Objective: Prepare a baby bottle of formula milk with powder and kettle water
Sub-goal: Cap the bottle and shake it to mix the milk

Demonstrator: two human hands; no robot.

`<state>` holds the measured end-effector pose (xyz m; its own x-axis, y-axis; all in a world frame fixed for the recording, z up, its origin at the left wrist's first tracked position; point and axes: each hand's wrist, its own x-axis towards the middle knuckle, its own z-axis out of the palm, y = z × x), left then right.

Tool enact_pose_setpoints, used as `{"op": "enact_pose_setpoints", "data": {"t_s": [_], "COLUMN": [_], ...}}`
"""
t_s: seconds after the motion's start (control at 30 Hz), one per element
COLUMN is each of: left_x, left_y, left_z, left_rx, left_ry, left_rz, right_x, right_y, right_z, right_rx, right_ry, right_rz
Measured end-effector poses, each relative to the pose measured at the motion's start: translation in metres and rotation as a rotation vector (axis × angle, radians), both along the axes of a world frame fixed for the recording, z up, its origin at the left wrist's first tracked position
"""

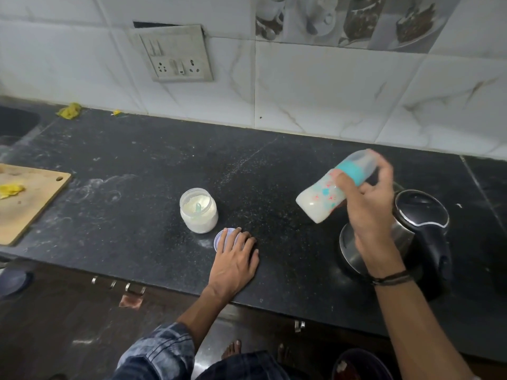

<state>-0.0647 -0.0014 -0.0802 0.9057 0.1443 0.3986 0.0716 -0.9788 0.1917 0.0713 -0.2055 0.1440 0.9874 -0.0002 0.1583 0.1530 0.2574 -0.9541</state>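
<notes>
The right hand (367, 198) is grasping the baby bottle (323, 200) around its neck, the fingers curling over the teal collar and the clear cap. It is holding the bottle in the air above the tabletop (123, 220), tilted so that the cap is pointing up and to the right while the base is hanging lower to the left. White milky liquid is filling the patterned body, and the cap end is looking slightly blurred. Dark cords (392, 278) are circling the right wrist.

The left hand (236, 259) is lying released, its fingers straight and flat, with the fingertips resting on a round pale lid (220, 237) that is sitting on the tabletop.

Just beyond the lid, the open powder jar (199, 212) is standing upright, with a pale green scoop (198, 207) sticking out of the powder. The kettle (422, 212) is standing on the tabletop under and behind the right forearm, its lid closed.

At the far left, a wooden cutting board (27, 198) is carrying yellow scraps (9, 190). A socket panel (175, 54) is sitting on the tiled wall behind.
</notes>
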Motion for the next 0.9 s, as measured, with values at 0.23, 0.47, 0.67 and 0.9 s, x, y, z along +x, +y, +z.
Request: {"op": "enact_pose_setpoints", "data": {"t_s": [0.23, 0.47, 0.67, 0.9], "left_x": [0.000, 0.001, 0.001, 0.001], "left_y": [0.001, 0.001, 0.000, 0.000], "left_z": [-0.005, -0.007, -0.004, -0.003], "left_rx": [-0.001, -0.008, -0.014, -0.006], "left_ry": [0.001, 0.006, -0.002, 0.016], "left_rz": [-0.001, 0.003, 0.009, 0.009], "right_x": [0.008, 0.002, 0.002, 0.000], "right_y": [-0.002, 0.003, -0.004, -0.006], "right_z": [0.010, 0.010, 0.009, 0.012], "right_rx": [0.021, 0.116, 0.197, 0.214], "right_ry": [-0.019, -0.017, -0.021, -0.029], "right_rz": [-0.057, -0.078, -0.141, -0.167]}}
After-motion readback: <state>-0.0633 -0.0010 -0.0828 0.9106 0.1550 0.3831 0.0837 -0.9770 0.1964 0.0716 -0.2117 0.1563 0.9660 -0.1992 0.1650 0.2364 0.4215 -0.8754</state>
